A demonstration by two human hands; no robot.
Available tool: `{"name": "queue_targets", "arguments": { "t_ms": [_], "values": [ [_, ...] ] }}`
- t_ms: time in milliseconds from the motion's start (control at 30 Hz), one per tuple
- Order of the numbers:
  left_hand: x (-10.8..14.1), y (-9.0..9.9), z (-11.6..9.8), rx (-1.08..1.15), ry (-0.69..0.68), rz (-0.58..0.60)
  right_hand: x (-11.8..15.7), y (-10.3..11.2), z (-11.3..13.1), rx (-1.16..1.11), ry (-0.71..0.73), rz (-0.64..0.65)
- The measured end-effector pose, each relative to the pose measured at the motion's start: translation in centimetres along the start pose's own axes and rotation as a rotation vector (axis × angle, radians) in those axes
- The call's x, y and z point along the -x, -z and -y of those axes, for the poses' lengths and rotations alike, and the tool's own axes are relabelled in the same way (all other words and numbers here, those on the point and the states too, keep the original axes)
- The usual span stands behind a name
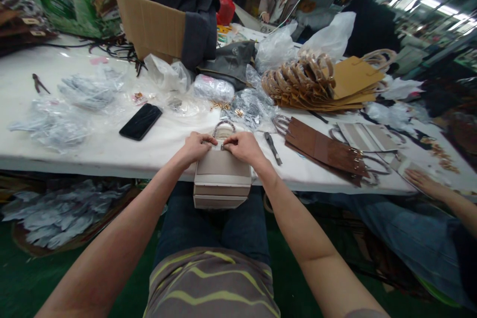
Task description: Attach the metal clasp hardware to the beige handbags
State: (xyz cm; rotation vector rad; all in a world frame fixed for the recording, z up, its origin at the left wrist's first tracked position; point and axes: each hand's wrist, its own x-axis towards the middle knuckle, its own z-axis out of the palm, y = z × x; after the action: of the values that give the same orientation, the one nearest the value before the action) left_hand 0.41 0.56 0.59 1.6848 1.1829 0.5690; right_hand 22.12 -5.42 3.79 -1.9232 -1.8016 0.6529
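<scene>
Smooth, matt handbag [222, 168] — glossy phone [140, 121] — cardboard box [158, 25]

The person wears a grey-brown shirt [212, 286] crossed by yellow-green stripes [194, 301], some bold and wavy, others thinner. A rim of greyish sleeve [367, 314] shows high on the right arm [320, 248], at the near edge. Dark blue trousers [246, 233] cover both thighs. The forearms [122, 228] and hands [197, 148] are bare
</scene>
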Motion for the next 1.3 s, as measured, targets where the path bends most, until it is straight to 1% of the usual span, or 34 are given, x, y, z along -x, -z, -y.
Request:
{"name": "queue_targets", "arguments": {
  "t_ms": [167,233,300,367,467,567,667,833,1033,1133,1233,1300],
  "values": [
    [0.2,0.5,-0.3,0.048,0.006,0.059,-0.1,0.0,-0.1,-0.045,0.024,-0.004],
    [0.2,0.4,-0.3,0.047,-0.012,0.061,0.3,-0.1,-0.3,-0.044,0.067,-0.034],
    [0.1,0.0,-0.3,-0.020,-0.023,0.023,0.9,-0.3,-0.5,-0.039,0.146,-0.062],
    [0.1,-0.7,-0.3,-0.141,-0.007,-0.054,1.6,-0.5,-0.8,-0.039,0.226,-0.081],
    [0.1,-1.8,-0.2,-0.279,0.034,-0.160,2.3,-0.9,-1.1,-0.059,0.272,-0.127],
    [0.1,-2.3,-0.2,-0.309,0.054,-0.169,2.1,-1.1,-1.4,-0.111,0.253,-0.140],
    [-0.1,-2.2,-0.3,-0.318,0.053,-0.146,1.4,-1.2,-1.7,-0.124,0.234,-0.100],
    [0.0,-2.4,-0.6,-0.313,0.098,-0.153,0.8,-0.6,-1.5,-0.083,0.204,-0.057],
    [0.2,-2.8,-1.1,-0.333,0.148,-0.154,0.6,-0.6,-0.6,0.029,0.094,-0.022],
    [0.4,-2.7,-1.5,-0.345,0.164,-0.145,0.5,-0.8,-0.8,-0.061,0.085,-0.037],
    [0.7,-2.6,-1.8,-0.355,0.160,-0.141,0.6,-0.7,-1.4,-0.234,0.060,-0.108],
    [0.8,-2.5,-1.8,-0.354,0.161,-0.140,0.9,-0.3,-1.7,-0.290,0.111,-0.164]
  ]
}}
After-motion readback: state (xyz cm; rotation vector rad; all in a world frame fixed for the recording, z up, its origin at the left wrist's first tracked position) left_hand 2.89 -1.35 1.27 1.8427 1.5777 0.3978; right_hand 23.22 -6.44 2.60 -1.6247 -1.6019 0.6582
